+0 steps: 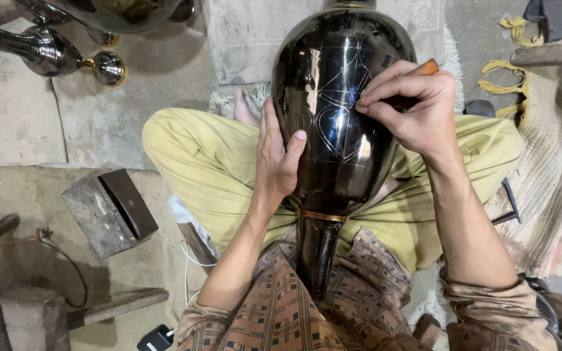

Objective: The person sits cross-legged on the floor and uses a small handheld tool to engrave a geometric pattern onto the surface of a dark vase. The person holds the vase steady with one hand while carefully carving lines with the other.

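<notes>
A large glossy black metal vase lies across my lap, neck toward me, with thin engraved heart-like lines on its belly and a brass band at the neck. My left hand rests flat against the vase's left side, thumb on the surface. My right hand is closed on a small engraving tool with an orange-tipped handle, its point against the engraved lines on the vase's upper right. My legs in yellow-green trousers are crossed under the vase.
Other polished dark metal vessels with brass knobs lie on the concrete floor at top left. A grey metal block sits at left, wooden pieces and a cable below it. A woven mat lies at right.
</notes>
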